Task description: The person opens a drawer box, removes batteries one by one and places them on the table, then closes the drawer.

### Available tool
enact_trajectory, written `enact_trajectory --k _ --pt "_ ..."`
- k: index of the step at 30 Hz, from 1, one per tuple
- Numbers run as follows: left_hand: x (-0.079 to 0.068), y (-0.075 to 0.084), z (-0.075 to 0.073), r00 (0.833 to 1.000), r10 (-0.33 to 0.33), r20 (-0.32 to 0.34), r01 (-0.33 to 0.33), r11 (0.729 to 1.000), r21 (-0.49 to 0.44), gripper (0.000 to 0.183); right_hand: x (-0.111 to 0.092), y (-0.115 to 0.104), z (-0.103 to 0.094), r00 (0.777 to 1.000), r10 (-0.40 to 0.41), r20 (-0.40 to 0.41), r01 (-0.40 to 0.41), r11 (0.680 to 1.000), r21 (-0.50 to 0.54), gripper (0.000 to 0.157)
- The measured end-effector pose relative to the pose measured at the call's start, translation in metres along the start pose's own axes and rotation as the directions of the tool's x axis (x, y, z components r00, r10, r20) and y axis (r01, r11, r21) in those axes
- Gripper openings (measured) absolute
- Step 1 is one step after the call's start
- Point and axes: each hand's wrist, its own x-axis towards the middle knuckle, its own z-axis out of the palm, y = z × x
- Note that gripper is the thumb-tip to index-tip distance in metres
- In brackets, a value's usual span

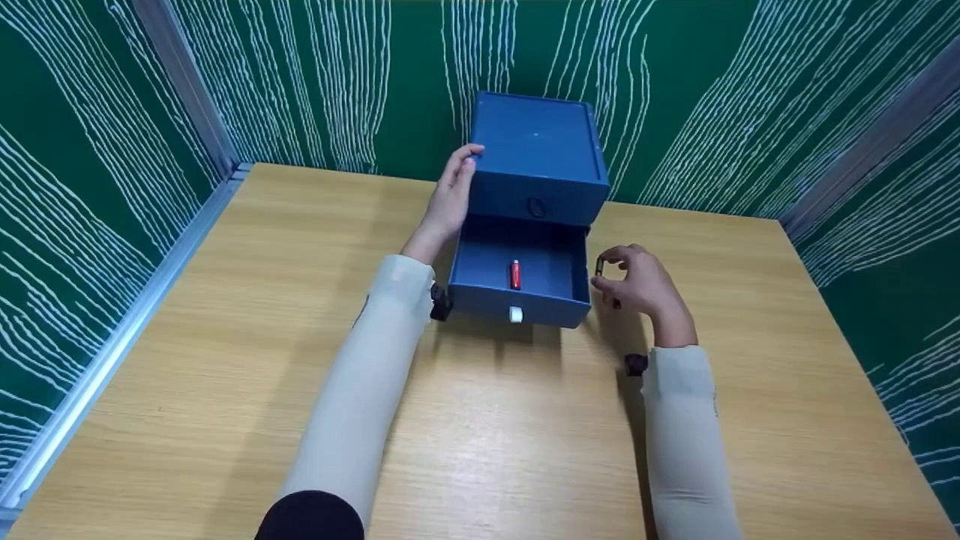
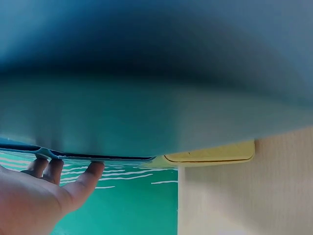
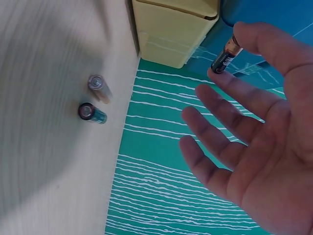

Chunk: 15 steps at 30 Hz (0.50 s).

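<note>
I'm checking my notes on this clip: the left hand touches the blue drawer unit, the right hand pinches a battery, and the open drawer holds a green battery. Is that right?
Not quite: the battery in the open drawer is red, not green, as the head view shows. The left hand does touch the blue drawer unit, and the right hand pinches another battery.

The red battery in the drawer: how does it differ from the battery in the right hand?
The red battery has a mostly red body; the held battery is black and copper. The red battery lies inside the open drawer, while the right hand pinches the held battery outside it. Both are small cylinders.
</note>
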Motion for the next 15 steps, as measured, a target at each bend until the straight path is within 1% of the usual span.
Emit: enact_trajectory --k 4,10,15 --pt "0.0000 0.0005 -0.0005 1.000 -0.004 0.002 0.004 1.000 0.007 0.035 0.0009 0.0025 0.0015 1.000 -0.002 0.010 0.002 1.000 -0.011 0.043" --pt "-0.0006 0.0005 -0.0002 1.000 -0.002 0.005 0.002 1.000 0.006 0.036 0.0023 0.0038 0.0042 0.999 0.033 0.041 -0.033 0.999 -0.012 0.046" --pt "-0.0007 0.0003 -0.0001 1.000 -0.011 0.008 0.011 1.000 0.004 0.035 0.0035 0.0051 0.0057 0.997 0.050 0.064 -0.048 0.998 -0.037 0.046"
